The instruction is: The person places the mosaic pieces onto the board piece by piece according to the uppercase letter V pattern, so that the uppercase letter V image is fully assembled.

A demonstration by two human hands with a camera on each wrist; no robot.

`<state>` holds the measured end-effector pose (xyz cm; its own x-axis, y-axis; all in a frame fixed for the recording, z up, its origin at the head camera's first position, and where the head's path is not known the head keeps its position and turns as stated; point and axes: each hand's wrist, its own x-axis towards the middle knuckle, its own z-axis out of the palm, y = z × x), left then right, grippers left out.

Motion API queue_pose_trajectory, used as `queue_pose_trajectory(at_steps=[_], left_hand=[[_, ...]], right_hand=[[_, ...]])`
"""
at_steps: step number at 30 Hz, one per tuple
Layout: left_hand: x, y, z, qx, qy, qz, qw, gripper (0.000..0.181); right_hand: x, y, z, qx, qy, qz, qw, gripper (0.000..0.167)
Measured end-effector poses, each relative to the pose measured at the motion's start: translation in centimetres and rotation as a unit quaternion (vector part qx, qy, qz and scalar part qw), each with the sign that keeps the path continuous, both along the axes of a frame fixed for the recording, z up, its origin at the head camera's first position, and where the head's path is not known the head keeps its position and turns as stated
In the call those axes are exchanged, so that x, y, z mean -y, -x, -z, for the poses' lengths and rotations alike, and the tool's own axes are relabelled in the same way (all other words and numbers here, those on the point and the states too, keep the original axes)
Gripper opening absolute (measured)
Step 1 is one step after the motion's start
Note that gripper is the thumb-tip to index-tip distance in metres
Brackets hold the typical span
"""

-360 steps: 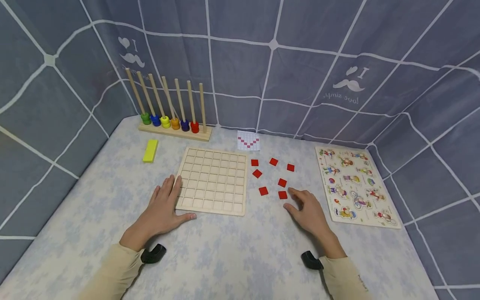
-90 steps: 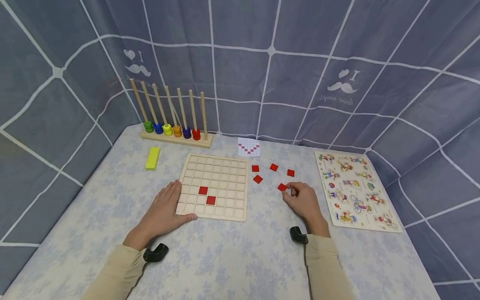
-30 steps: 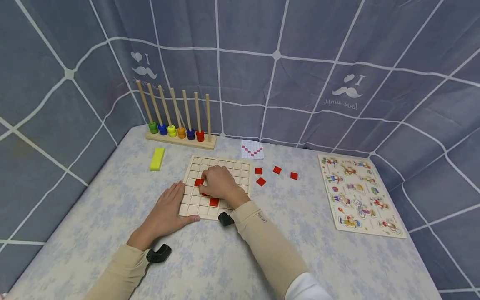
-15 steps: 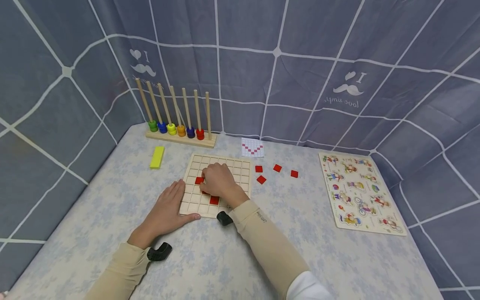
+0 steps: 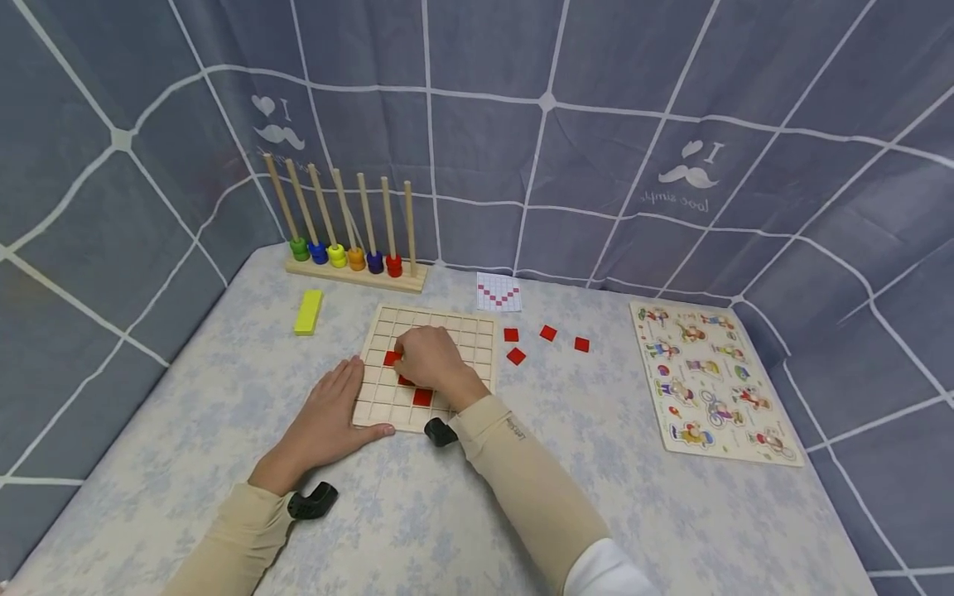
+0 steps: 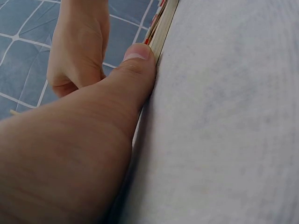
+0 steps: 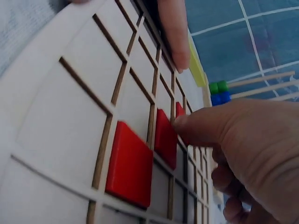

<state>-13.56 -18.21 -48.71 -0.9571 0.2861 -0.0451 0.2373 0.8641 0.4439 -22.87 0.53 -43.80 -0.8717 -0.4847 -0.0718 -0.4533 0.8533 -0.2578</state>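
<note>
A wooden grid board [image 5: 465, 339] lies mid-table, with red square tiles set in a diagonal line. My left hand [image 5: 324, 418] lies spread against the board's left edge, its thumb along the near edge. Over the board, my right hand [image 5: 431, 358] has its fingers curled. In the right wrist view, that hand's thumb touches the farthest red tile [image 7: 180, 110], which it pinches at the edge. Nearer the camera on the grid are a middle red tile [image 7: 164, 140] and the nearest red tile [image 7: 131, 165]. The right fingertips are partly hidden in the head view.
Several loose red tiles [image 5: 516, 356] lie right of the board. Behind it sits a pattern card [image 5: 498, 292] with a red V. A peg stand [image 5: 358, 276] with coloured beads and a yellow block [image 5: 309, 312] are back left. A picture puzzle board [image 5: 715, 385] lies right.
Since three seconds ago, my right hand has carried a red tile from the right onto the grid, making three there. Twelve seconds ago the grid was bare. The left hand has stayed put.
</note>
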Motion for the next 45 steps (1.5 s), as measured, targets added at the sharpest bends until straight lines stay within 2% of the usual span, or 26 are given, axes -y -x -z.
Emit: queue_pose_trajectory(at_steps=[2,4,8,10,13,15,17,20,22,26,29,31,36,39,45], left_hand=[[-0.2,0.0,0.1,0.003,-0.002,0.0,1.0,0.124],[-0.6,0.0,0.1,0.001,-0.004,0.001,1.0,0.124],[-1.3,-0.1,0.1,-0.005,-0.012,0.0,0.9999,0.122],[-1.4,-0.1,0.1,-0.012,-0.016,-0.001,0.9998,0.121],[-1.4,0.1,0.3,-0.015,-0.022,0.0,0.9996,0.121],[-1.2,0.2,0.4,-0.013,-0.018,0.001,0.9997,0.122],[-0.9,0.1,0.4,-0.012,-0.014,-0.001,0.9998,0.123],[-0.3,-0.1,0.3,-0.014,-0.008,-0.006,0.9999,0.123],[0.0,-0.3,0.1,-0.017,-0.011,-0.01,0.9997,0.123],[0.1,-0.4,0.1,-0.011,-0.012,-0.005,0.9999,0.124],[0.0,-0.5,0.1,-0.004,-0.013,-0.005,0.9999,0.124],[-0.1,-0.4,0.1,-0.005,-0.013,-0.005,0.9999,0.124],[0.0,-0.1,0.0,-0.027,-0.014,-0.001,0.9995,0.123],[0.0,-0.1,0.0,-0.029,-0.012,-0.001,0.9995,0.123],[0.0,-0.1,0.2,-0.016,-0.004,0.0,0.9999,0.124]], right_hand=[[-0.7,0.0,0.3,0.015,0.035,-0.004,0.9993,0.032],[-1.9,-0.1,0.8,0.031,0.097,0.001,0.9948,0.035],[-5.6,-0.5,1.1,0.034,0.226,0.024,0.9733,0.036],[-7.9,-0.5,1.1,0.014,0.268,0.043,0.9623,0.035],[-11.9,-0.3,1.5,-0.016,0.306,0.084,0.9483,0.033],[-14.2,-0.5,2.0,-0.021,0.323,0.12,0.9385,0.032],[-16.0,-0.8,2.6,-0.009,0.336,0.147,0.9302,0.033],[-17.5,-1.4,3.5,0.018,0.341,0.174,0.9239,0.035],[-18.0,-1.6,4.1,0.014,0.324,0.178,0.9292,0.037],[-18.5,-2.0,4.7,-0.021,0.273,0.187,0.9434,0.039],[-18.7,-2.1,4.8,-0.036,0.244,0.195,0.9494,0.039],[-18.9,-2.1,4.8,-0.034,0.234,0.203,0.9502,0.039],[-18.7,-1.8,4.8,-0.025,0.236,0.224,0.9452,0.035],[-18.5,-1.8,4.9,-0.024,0.234,0.231,0.9441,0.031],[-18.6,-2.2,5.3,-0.055,0.211,0.212,0.9526,0.024]])
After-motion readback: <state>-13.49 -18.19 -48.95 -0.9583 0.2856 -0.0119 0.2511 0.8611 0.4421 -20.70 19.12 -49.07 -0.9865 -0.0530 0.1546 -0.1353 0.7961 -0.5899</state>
